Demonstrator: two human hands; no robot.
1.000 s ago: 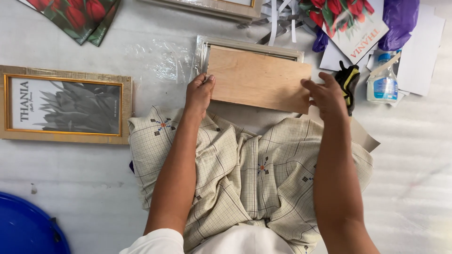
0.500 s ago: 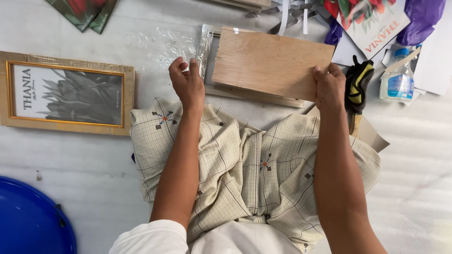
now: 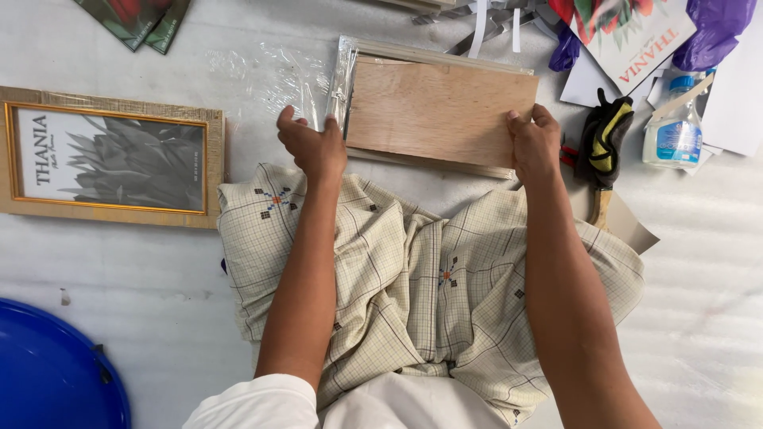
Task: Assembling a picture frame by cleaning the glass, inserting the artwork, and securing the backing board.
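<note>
At far left a blue round plastic tub (image 3: 48,369) and a gold-framed picture of grey leaves (image 3: 111,157) lie on the white worktop (image 3: 143,270). Your left hand (image 3: 312,145) pinches the clear plastic wrapping (image 3: 338,83) at the left end of the flat plywood backing board (image 3: 441,111), fingers curled. The board looks stiff and light; hold its short edges. Your right hand (image 3: 534,143) clamps its right end, thumb on top. Both forearms reach straight out over the checked cream cloth (image 3: 413,278). A black-and-yellow glove (image 3: 606,131) lies beside.

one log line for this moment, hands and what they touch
left hand: at clear plastic wrap | right hand: grips plywood board edge | board: flat on frame
</note>
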